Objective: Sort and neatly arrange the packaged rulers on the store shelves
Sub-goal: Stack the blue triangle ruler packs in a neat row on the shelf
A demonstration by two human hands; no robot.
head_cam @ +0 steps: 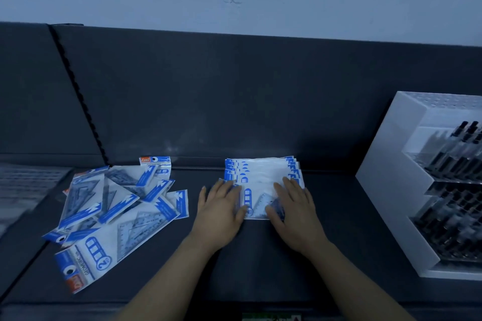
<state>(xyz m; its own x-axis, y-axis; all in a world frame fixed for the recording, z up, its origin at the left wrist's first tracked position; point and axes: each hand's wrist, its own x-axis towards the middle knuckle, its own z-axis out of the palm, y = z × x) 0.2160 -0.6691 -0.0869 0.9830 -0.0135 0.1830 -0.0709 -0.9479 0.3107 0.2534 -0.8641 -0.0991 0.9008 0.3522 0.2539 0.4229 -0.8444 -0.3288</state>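
A neat, overlapping stack of blue-and-white ruler packets (pixel 263 177) lies on the dark shelf (pixel 260 255) in the middle of the head view. My left hand (pixel 220 212) rests flat on the stack's left edge with straight fingers. My right hand (pixel 294 210) lies flat on its right edge, fingers spread over the front packet. To the left, a loose heap of ruler packets (pixel 114 211) sprawls at mixed angles, some face down, with one large packet (pixel 86 260) nearest the shelf's front.
A white tiered display rack (pixel 391 190) filled with dark pens stands at the right. A notched dark divider strip (pixel 78 96) runs down the back panel at the left. A pale packaged item (pixel 23 190) lies blurred at the far left.
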